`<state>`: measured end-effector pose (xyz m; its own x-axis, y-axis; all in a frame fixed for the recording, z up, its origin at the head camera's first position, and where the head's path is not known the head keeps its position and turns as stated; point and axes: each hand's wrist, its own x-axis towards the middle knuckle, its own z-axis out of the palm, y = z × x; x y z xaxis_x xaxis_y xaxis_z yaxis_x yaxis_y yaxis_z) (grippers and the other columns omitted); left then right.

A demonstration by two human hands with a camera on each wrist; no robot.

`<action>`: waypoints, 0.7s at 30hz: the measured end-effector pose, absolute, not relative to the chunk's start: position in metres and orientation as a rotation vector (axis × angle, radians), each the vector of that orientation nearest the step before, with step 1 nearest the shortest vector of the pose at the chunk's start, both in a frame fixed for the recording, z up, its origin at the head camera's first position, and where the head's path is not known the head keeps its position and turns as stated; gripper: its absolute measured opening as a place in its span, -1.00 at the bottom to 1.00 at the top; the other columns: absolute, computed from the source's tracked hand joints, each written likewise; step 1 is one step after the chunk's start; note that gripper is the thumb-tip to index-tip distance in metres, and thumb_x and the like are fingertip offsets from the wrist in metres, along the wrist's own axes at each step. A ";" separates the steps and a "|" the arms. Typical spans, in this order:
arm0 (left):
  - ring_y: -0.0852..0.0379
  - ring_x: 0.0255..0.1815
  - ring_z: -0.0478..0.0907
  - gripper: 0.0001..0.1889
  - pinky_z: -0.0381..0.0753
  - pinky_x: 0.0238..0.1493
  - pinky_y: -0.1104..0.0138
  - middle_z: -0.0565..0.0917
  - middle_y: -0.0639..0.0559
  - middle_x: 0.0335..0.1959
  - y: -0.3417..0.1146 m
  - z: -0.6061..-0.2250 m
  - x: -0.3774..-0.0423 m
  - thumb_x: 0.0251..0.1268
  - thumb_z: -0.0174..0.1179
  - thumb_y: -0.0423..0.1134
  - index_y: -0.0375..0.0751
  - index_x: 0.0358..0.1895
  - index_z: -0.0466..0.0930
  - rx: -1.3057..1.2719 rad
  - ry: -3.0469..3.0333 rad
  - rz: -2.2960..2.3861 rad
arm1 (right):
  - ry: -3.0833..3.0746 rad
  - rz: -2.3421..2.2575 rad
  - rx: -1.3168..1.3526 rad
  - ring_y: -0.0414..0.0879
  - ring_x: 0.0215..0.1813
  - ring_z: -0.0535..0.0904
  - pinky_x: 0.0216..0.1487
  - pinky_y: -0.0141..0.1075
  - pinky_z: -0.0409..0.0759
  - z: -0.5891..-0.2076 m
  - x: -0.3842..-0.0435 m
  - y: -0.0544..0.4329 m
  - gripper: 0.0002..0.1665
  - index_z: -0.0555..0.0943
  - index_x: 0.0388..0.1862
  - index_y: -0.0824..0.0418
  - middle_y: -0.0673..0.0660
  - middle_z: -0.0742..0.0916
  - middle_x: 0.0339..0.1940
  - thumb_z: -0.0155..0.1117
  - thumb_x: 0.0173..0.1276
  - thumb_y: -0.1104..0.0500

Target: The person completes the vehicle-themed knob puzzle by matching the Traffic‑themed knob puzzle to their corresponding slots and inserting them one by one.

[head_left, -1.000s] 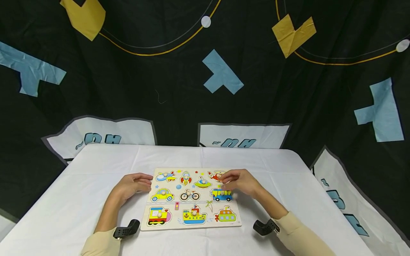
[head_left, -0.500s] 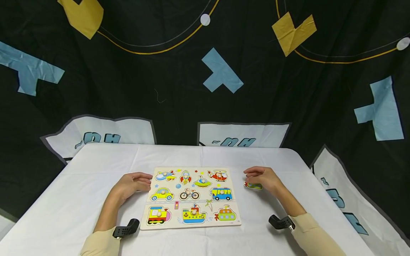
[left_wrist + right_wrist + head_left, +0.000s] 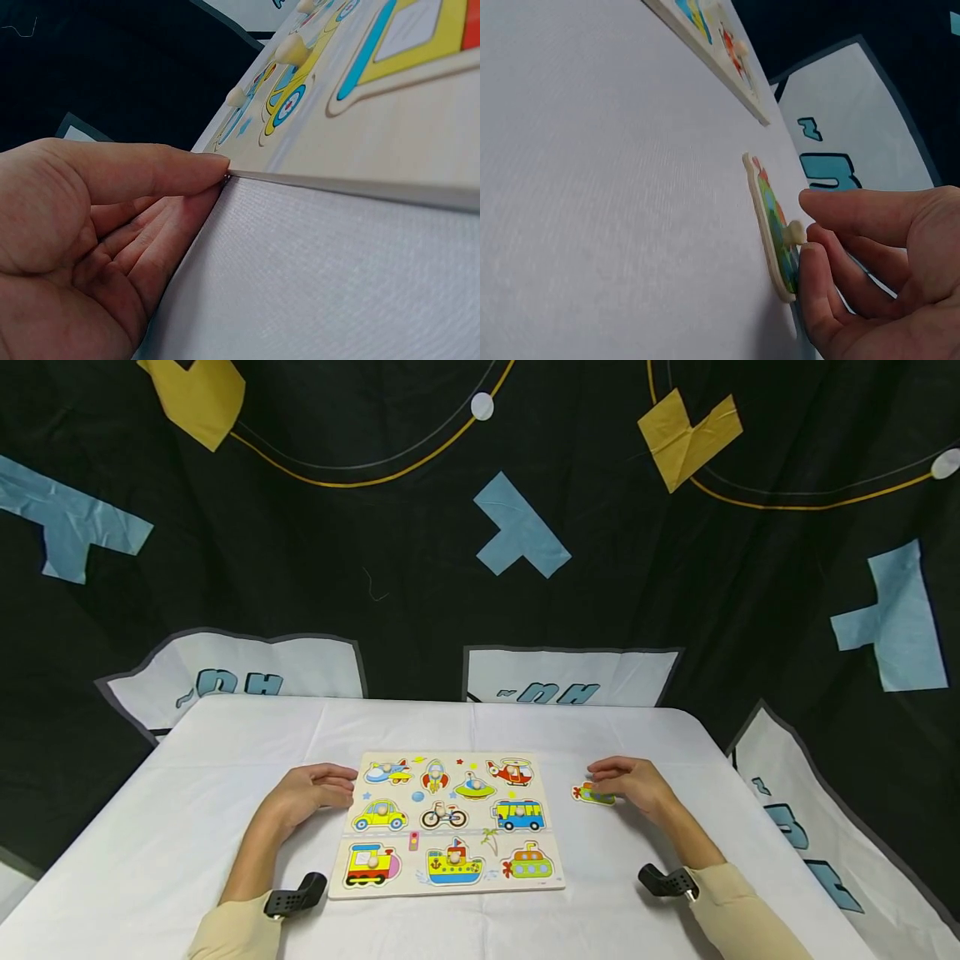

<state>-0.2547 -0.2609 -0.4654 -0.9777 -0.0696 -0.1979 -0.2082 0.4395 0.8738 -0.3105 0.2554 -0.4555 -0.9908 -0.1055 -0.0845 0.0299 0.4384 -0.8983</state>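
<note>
A wooden knob puzzle board (image 3: pixel 412 889) lies on the white table, with vehicle pieces set in it. My left hand (image 3: pixel 315 789) rests at its left side; in the left wrist view the thumb tip touches the board's edge, with the other fingers stretched below. To the right of the board lies a green submarine puzzle piece (image 3: pixel 585 794), knob up. My right hand (image 3: pixel 633 782) hovers beside it. In the right wrist view thumb and index finger stand apart on either side of the piece's knob (image 3: pixel 794 233), the index fingertip close to it. The board's lower right recess (image 3: pixel 528 862) shows a printed submarine without a knob.
Bus (image 3: pixel 518 814), helicopter (image 3: pixel 511 772) and boat (image 3: pixel 454 863) pieces sit in the board. A white cloth covers the table (image 3: pixel 420 927). A black curtain (image 3: pixel 420 585) hangs behind the far edge.
My right hand has moved right, from over the board's upper right corner to beside it. The submarine puzzle piece has come into view on the table. My left hand has stayed put.
</note>
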 end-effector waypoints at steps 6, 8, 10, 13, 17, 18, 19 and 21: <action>0.11 -0.08 0.69 -0.46 0.49 0.18 0.04 0.79 -0.06 -0.08 -0.259 -0.466 -0.254 0.12 0.41 -0.29 -0.30 0.23 0.59 -0.266 2.557 1.574 | 2.562 -1.539 -0.053 -0.24 -0.13 0.68 -0.12 -0.37 0.58 -0.458 -0.309 0.259 -0.52 0.71 0.06 0.35 0.18 0.81 -0.05 0.52 0.11 0.28; 0.11 -0.08 0.69 -0.45 0.49 0.19 0.02 0.79 -0.06 -0.08 -0.259 -0.467 -0.254 0.12 0.41 -0.29 -0.30 0.23 0.59 -0.266 2.559 1.569 | 2.558 -1.524 -0.053 -0.23 -0.14 0.67 -0.12 -0.35 0.58 -0.459 -0.310 0.261 -0.52 0.71 0.06 0.35 0.17 0.82 -0.05 0.52 0.10 0.28; 0.10 -0.08 0.69 -0.45 0.50 0.19 0.02 0.79 -0.06 -0.08 -0.259 -0.467 -0.254 0.12 0.42 -0.29 -0.30 0.23 0.59 -0.271 2.559 1.569 | 2.560 -1.509 -0.059 -0.23 -0.15 0.66 -0.12 -0.33 0.57 -0.460 -0.310 0.261 -0.52 0.71 0.05 0.35 0.17 0.82 -0.06 0.53 0.10 0.28; 0.10 -0.08 0.69 -0.45 0.49 0.19 0.01 0.79 -0.06 -0.08 -0.259 -0.467 -0.254 0.11 0.42 -0.29 -0.30 0.23 0.59 -0.282 2.559 1.568 | 2.575 -1.490 -0.071 -0.21 -0.15 0.66 -0.12 -0.31 0.56 -0.461 -0.310 0.261 -0.53 0.71 0.04 0.35 0.19 0.82 -0.07 0.53 0.12 0.27; 0.10 -0.07 0.69 -0.45 0.49 0.20 0.00 0.79 -0.06 -0.08 -0.260 -0.468 -0.255 0.11 0.42 -0.29 -0.30 0.23 0.59 -0.275 2.563 1.566 | 2.598 -1.476 -0.064 -0.18 -0.18 0.65 -0.13 -0.29 0.54 -0.461 -0.311 0.259 -0.59 0.73 -0.02 0.33 0.18 0.82 -0.13 0.53 0.11 0.27; 0.10 -0.07 0.69 -0.45 0.49 0.19 0.01 0.79 -0.06 -0.08 -0.260 -0.467 -0.255 0.11 0.42 -0.30 -0.30 0.23 0.59 -0.272 2.563 1.567 | 2.601 -1.475 -0.053 -0.18 -0.19 0.65 -0.14 -0.29 0.53 -0.461 -0.311 0.258 -0.60 0.74 -0.04 0.32 0.16 0.82 -0.15 0.53 0.11 0.27; 0.10 -0.08 0.69 -0.45 0.50 0.18 0.02 0.79 -0.06 -0.09 -0.260 -0.467 -0.255 0.11 0.42 -0.30 -0.30 0.23 0.59 -0.268 2.563 1.569 | 2.601 -1.478 -0.051 -0.17 -0.20 0.65 -0.14 -0.29 0.53 -0.461 -0.311 0.258 -0.61 0.74 -0.05 0.32 0.15 0.83 -0.17 0.53 0.10 0.28; 0.12 -0.09 0.69 -0.45 0.51 0.15 0.09 0.79 -0.06 -0.09 -0.260 -0.467 -0.255 0.11 0.42 -0.30 -0.30 0.23 0.59 -0.255 2.564 1.570 | 2.606 -1.474 -0.046 -0.17 -0.21 0.64 -0.16 -0.29 0.53 -0.461 -0.311 0.258 -0.63 0.74 -0.07 0.32 0.13 0.82 -0.20 0.53 0.09 0.29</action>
<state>-0.2546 -0.2599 -0.4674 -0.9781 -0.0785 -0.1928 -0.2074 0.4463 0.8705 -0.3113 0.2581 -0.4613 -0.9887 -0.0990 -0.1128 0.0457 0.5173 -0.8546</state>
